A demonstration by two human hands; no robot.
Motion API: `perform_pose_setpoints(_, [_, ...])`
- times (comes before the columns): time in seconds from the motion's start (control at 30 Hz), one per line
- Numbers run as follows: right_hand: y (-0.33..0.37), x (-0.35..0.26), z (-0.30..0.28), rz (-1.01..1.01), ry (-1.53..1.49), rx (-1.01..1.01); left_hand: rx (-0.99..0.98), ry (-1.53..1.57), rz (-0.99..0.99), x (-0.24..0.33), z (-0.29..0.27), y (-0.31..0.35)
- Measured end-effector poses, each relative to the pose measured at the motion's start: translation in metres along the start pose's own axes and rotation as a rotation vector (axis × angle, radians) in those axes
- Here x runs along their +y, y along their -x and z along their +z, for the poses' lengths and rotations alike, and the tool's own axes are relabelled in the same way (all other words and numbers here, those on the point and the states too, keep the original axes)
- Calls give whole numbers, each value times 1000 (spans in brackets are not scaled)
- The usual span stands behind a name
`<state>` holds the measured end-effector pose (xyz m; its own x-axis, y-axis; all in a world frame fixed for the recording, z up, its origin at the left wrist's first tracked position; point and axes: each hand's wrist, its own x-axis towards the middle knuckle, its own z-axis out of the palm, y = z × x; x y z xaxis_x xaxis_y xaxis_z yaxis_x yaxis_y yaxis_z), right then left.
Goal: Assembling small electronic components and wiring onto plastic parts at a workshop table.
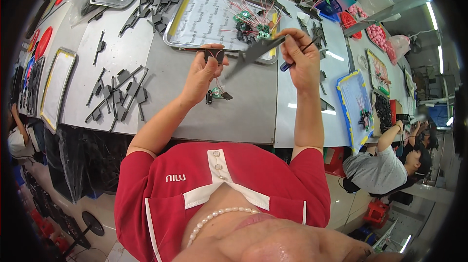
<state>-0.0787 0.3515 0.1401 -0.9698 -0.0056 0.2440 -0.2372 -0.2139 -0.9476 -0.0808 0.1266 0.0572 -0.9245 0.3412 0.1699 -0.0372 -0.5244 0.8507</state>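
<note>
My left hand (201, 78) is closed on a small black rectangular part (213, 56) with red wires on its face. Thin wires hang below it to a small green circuit board (216, 91) with black pieces, down by the grey tabletop. In a pinch of thumb and forefinger, my right hand (304, 65) holds a long flat black plastic piece (258, 51), blurred and pointing down to the left. A thin dark tool with a blue end (286, 66) also lies across that hand's fingers. Both hands are just in front of a metal tray (171, 38).
Green boards with wires (258, 26) are heaped in the tray. Black plastic pieces (117, 96) lie scattered to the left, more (158, 6) behind. A blue tray (348, 101) stands right, near a person in grey (375, 169). Pink parts (378, 35) fill baskets farther back.
</note>
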Motion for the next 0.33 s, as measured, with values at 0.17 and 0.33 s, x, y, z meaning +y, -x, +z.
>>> perform_pose_setpoints(0.17, [-2,-11,12,3,402,-274,-97,77,-21,-2,-9,-4])
perform_pose_setpoints(0.33, [-20,-10,66,-160,771,-729,-221,-349,-168,-17,4,7])
